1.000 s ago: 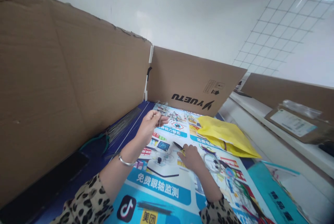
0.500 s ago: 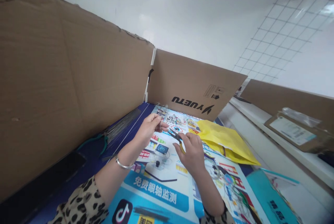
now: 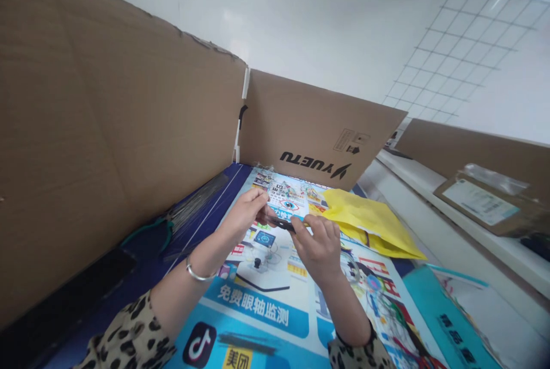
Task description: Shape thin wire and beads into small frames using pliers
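My right hand [image 3: 317,246] is wrapped round a pair of pliers [image 3: 282,223], whose dark jaws point left. The yellow handles are mostly hidden in the palm. My left hand [image 3: 252,208] has its fingers pinched together at the tip of the jaws. What those fingers hold is too thin and small to make out. Both hands are above a printed poster [image 3: 262,300] with blue and white panels. Some dark thin pieces [image 3: 248,343] lie on the poster close to me, and a bent dark strip [image 3: 264,287] shows below the hands.
A bundle of thin wires [image 3: 200,203] lies at left beside a teal-handled tool [image 3: 148,235]. Cardboard panels [image 3: 318,122] stand behind and left. To the right are a yellow bag [image 3: 372,223], a teal packet [image 3: 451,323], loose coloured strands [image 3: 391,320] and a shelf with a parcel [image 3: 483,205].
The pliers have turned from a slant to nearly level, and their jaws now meet my left fingertips. My right fingers have closed further round the handles. The view has shifted slightly.
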`<control>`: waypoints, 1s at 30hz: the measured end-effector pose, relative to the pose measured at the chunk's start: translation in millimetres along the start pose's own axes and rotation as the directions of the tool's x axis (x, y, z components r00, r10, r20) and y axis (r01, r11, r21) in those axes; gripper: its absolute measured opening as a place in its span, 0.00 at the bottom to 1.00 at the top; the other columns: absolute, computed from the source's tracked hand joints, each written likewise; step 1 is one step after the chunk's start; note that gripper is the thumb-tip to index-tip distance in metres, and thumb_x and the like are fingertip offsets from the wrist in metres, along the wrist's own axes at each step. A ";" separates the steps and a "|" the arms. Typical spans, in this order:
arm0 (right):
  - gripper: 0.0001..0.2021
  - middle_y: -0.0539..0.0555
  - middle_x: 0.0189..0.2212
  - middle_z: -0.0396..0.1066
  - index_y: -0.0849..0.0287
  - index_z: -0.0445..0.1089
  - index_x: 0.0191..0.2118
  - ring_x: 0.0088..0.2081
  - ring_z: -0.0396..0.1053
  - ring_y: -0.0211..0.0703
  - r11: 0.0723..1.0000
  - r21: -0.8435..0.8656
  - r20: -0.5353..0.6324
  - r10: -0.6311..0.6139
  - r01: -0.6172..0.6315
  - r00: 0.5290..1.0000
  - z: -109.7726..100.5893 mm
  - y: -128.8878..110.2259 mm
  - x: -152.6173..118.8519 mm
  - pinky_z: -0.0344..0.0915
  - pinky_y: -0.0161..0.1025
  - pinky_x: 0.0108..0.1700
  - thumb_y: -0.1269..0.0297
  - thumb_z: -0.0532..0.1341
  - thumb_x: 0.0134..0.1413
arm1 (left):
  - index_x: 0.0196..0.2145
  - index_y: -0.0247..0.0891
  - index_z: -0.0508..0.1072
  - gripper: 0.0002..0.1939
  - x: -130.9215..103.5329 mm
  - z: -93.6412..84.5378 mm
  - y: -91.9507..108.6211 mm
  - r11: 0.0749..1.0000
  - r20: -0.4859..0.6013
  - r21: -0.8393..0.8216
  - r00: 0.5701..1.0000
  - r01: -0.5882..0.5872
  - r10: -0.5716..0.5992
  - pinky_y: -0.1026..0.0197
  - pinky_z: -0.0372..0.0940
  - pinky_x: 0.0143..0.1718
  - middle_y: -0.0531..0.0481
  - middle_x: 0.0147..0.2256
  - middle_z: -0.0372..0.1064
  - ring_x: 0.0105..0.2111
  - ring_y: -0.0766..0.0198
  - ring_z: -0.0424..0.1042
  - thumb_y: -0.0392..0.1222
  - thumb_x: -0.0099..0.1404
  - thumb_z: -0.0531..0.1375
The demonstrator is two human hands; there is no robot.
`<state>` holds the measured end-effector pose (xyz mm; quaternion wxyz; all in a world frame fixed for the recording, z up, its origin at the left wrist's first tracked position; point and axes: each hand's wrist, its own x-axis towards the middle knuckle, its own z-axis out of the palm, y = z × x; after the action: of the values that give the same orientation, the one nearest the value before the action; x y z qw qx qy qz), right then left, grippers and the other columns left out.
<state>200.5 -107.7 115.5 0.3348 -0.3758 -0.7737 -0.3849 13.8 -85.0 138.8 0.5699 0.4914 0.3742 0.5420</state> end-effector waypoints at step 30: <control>0.10 0.53 0.32 0.69 0.54 0.68 0.43 0.35 0.61 0.43 1.000 0.027 0.009 -0.007 0.006 1.000 2.6 -2.8 -3.0 0.53 0.41 0.38 0.69 0.60 0.53 | 0.28 0.37 0.59 0.10 -0.3 0.7 -0.2 0.997 0.032 0.081 0.999 0.017 -0.019 0.67 0.58 0.20 0.53 0.20 0.70 0.17 0.66 0.70 0.45 0.62 0.53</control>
<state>199.0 -107.7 110.8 0.3350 -0.3705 -0.7817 -0.3735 14.5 -85.4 138.8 0.5605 0.5197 0.3908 0.5129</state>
